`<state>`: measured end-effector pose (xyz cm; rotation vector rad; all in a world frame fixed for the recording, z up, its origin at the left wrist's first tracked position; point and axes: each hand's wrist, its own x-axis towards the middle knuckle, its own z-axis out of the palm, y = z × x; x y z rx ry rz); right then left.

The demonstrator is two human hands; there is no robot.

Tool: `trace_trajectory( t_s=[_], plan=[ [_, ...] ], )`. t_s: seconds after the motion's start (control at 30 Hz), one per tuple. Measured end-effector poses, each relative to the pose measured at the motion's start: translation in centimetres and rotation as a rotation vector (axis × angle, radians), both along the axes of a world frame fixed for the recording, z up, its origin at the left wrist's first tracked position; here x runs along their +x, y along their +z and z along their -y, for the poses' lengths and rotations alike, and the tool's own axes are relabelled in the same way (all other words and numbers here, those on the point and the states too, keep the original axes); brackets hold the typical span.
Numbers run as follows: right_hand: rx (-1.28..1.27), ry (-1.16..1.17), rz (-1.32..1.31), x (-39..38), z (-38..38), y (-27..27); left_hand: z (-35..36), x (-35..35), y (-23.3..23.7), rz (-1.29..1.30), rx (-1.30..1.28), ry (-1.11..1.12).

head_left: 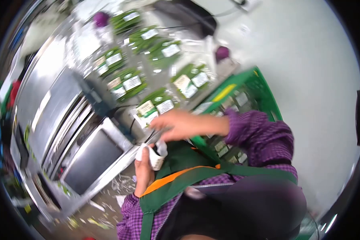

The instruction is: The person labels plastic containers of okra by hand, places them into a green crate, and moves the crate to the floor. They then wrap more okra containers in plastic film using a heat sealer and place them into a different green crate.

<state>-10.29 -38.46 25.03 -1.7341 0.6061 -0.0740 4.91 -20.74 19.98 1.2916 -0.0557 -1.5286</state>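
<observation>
My left hand (143, 171) is closed on a white roll of stickers (156, 161) in front of my apron, its thumb over the near side. Printed marks show on the strip's loose end. Above it, my right hand (180, 123) reaches across from the right, fingers pointing left and smeared by motion. Its fingertips overlap the lower edge of the nearest clear bag of green vegetables (158, 99), which carries white and cream labels. Behind it more labelled bags (128, 83) lie in rows on the metal table.
A green crate (264, 86) with packed, labelled bags stands at my right, against the table. A metal wrapping machine (93, 158) is on the left. Purple round things (222, 53) sit among the bags, and a dark grey cloth-like thing (192, 16) lies at the back. Scraps litter the floor (104, 208).
</observation>
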Motion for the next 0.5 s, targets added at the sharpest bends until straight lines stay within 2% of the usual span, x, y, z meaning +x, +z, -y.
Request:
trace_trajectory(
  t_s=[0.03,0.07,0.1,0.13,0.17,0.3,0.37,0.43,0.47,0.5],
  plan=[
    [-0.172,0.082,0.194,0.6,-2.4,0.8,0.0,0.0,-0.5,-0.016,0.016,0.021],
    [-0.222,0.173,0.087,0.7,-4.4,0.7,0.0,0.3,-1.0,-0.054,0.045,-0.023],
    [-0.334,0.056,0.147,0.8,-6.7,-0.5,0.6,-0.1,0.1,0.004,0.029,-0.089],
    [-0.407,-0.037,0.081,1.1,-8.4,-2.0,1.1,-0.3,1.6,0.065,0.012,-0.147],
    [-0.395,-0.077,0.124,0.9,-9.2,-2.7,1.5,-0.7,2.5,-0.067,0.129,-0.102],
    [-0.38,-0.168,0.143,-0.6,-10.9,-2.6,2.4,-1.1,3.2,-0.032,0.177,-0.236],
    [-0.4,-0.192,0.156,-1.5,-11.0,-2.3,3.0,-1.9,4.0,-0.096,0.174,-0.241],
    [-0.42,-0.164,0.191,-1.8,-11.4,-2.1,2.8,-0.5,0.3,-0.07,0.126,-0.257],
    [-0.407,-0.266,0.294,-1.9,-11.5,-2.1,2.8,0.5,-0.9,-0.053,0.077,-0.27],
    [-0.384,-0.356,0.4,-2.1,-11.4,-2.0,3.3,0.5,-0.2,0.005,0.061,-0.191]
  ],
)
